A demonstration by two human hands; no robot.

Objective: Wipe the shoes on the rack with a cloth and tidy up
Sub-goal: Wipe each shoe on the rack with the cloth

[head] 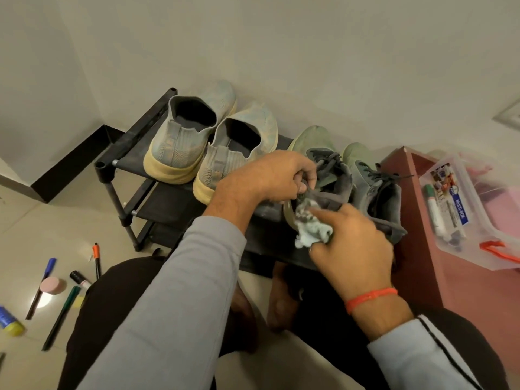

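A black shoe rack (132,139) stands against the wall. On its top shelf sit two pale knit slip-on shoes (185,136) on the left and two grey-green laced shoes on the right. My left hand (270,175) grips the heel collar of the nearer laced shoe (329,175). My right hand (351,246) holds a crumpled pale cloth (309,226) bunched in its fingers, pressed against that shoe's heel. The other laced shoe (377,187) stands just to the right, untouched.
A reddish cabinet (422,249) stands right of the rack with a clear plastic box (472,209) of markers on top. Several pens and markers (56,302), a pink round object and a blue-yellow tube lie on the floor at left. My knees are below the rack.
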